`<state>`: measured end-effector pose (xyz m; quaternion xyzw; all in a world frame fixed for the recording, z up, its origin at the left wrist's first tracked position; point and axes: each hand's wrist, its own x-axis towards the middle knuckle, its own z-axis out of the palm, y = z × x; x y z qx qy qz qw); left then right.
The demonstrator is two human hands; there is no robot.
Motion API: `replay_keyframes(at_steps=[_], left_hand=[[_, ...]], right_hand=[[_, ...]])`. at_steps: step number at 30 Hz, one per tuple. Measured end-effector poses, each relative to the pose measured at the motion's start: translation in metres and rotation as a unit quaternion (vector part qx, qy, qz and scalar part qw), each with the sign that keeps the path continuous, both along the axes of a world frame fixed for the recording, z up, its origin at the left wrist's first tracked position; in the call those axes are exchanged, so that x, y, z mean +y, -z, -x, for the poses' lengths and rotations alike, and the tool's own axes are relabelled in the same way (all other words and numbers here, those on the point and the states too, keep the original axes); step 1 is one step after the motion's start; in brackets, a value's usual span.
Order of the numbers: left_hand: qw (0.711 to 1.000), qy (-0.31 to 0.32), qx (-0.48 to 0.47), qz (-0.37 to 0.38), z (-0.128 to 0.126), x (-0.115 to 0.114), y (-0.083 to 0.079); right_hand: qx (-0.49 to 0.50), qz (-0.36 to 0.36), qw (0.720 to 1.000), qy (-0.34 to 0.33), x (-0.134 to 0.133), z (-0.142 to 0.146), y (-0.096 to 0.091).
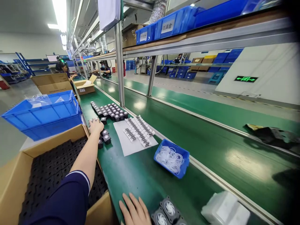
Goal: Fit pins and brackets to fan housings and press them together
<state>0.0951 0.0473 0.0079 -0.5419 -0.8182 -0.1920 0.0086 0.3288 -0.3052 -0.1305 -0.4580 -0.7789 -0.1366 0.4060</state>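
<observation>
My left hand (pixel 96 125) reaches far along the green bench, fingers curled down around small black fans at its left edge; its fingertips are partly hidden. Close by are a few more black fans (pixel 106 137) with white centres, and behind them a larger group (pixel 112 111) in rows. My right hand (pixel 135 210) lies at the near edge with its fingers spread, holding nothing. Just right of it sit several black fans (pixel 169 207) with white spiral blades. A white sheet (pixel 124 147) carries strips of white and dark small parts (pixel 138 129).
A blue bin (pixel 172 159) holds clear rings. A white wrapped block (pixel 225 209) stands front right. Left of the bench are an open carton (pixel 56 168) of black parts and stacked blue crates (pixel 47 115). A metal post (pixel 119 65) rises beyond the fans; co-workers sit farther down.
</observation>
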Motion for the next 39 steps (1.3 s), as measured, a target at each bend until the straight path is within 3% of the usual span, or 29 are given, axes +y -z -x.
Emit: replay_keyframes(at_steps=[5,8,16,22,26,30,34,39], left_hand=[[1.000,0.005,-0.005,0.014,-0.032,-0.044,-0.001],[1.000,0.008,-0.009,0.023,-0.053,-0.071,-0.002],[1.000,0.011,-0.021,0.017,-0.113,-0.138,0.007],[0.999,0.015,-0.036,0.028,-0.153,-0.167,0.015],[0.997,0.039,-0.040,0.051,-0.168,-0.185,0.015],[0.994,0.096,-0.024,0.051,-0.157,-0.197,0.003],[0.980,0.194,0.022,0.030,-0.115,-0.193,-0.013],[0.925,0.370,0.080,0.036,-0.066,-0.175,-0.014]], right_hand=[[-0.029,0.146,0.988,-0.027,-0.024,-0.010,-0.047],[-0.012,0.217,0.975,-0.042,-0.037,-0.012,-0.065],[-0.001,0.254,0.964,-0.080,-0.047,-0.012,-0.067],[-0.019,0.241,0.965,-0.101,-0.057,-0.002,-0.068],[-0.029,0.245,0.966,-0.074,-0.057,0.003,-0.066],[-0.058,0.257,0.964,-0.029,-0.060,0.003,-0.072],[-0.076,0.220,0.973,-0.005,-0.067,0.004,-0.094],[-0.047,0.194,0.976,0.087,-0.044,0.008,-0.121]])
